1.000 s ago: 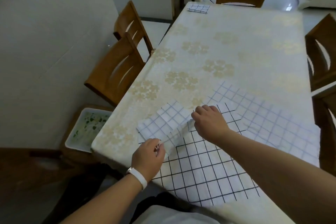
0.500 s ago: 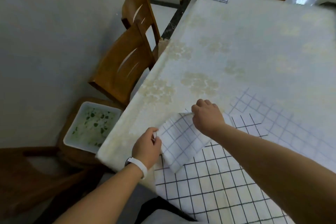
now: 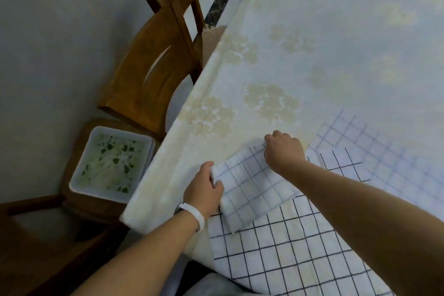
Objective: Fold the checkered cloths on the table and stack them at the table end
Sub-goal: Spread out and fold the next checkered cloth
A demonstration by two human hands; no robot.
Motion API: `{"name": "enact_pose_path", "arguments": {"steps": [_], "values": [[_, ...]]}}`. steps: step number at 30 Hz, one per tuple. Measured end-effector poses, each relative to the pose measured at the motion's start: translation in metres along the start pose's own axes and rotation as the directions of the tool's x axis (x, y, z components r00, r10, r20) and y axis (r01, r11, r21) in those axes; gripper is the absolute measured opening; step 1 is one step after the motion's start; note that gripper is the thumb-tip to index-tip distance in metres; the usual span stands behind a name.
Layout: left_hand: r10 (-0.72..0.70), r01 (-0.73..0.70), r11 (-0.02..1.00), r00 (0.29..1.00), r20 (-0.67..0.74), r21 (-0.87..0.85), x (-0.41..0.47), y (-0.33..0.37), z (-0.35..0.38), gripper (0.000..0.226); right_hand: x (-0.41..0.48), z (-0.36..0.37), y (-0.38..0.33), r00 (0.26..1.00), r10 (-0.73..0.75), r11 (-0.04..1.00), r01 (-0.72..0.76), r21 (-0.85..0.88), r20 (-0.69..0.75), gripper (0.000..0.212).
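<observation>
On the cream floral-clothed table (image 3: 312, 43), near its front-left corner, a spread white black-checked cloth (image 3: 288, 259) lies under a smaller folded blue-checked cloth (image 3: 252, 187), whose far corner the right hand (image 3: 284, 151) pinches with curled fingers while the left hand (image 3: 204, 190) grips its left edge, fingers curled.

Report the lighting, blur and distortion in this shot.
Head view: dim, flat light, no hard shadows; mild blur all over, though the left hand, right hand and folded checkered cloth read clearly; wide-angle distortion bends the table edge and chair.
</observation>
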State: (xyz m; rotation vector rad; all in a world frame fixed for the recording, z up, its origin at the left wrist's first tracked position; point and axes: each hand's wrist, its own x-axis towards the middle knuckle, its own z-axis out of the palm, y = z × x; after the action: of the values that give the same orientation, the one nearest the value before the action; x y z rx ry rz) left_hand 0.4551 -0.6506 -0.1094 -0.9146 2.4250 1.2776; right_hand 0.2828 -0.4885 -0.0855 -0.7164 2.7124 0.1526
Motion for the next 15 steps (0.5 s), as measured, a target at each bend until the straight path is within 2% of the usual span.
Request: {"name": "enact_pose_path", "arguments": {"steps": [7, 15], "values": [[-0.023, 0.025, 0.999, 0.999, -0.041, 0.033, 0.007, 0.000, 0.001, 0.044, 0.001, 0.008, 0.009, 0.995, 0.064, 0.998, -0.063, -0.007, 0.078, 0.025], [-0.076, 0.079, 0.995, 0.996, -0.055, 0.059, 0.006, 0.003, 0.000, 0.044, -0.004, 0.014, 0.015, 0.997, 0.067, 0.996, -0.068, 0.049, 0.027, 0.018]]}}
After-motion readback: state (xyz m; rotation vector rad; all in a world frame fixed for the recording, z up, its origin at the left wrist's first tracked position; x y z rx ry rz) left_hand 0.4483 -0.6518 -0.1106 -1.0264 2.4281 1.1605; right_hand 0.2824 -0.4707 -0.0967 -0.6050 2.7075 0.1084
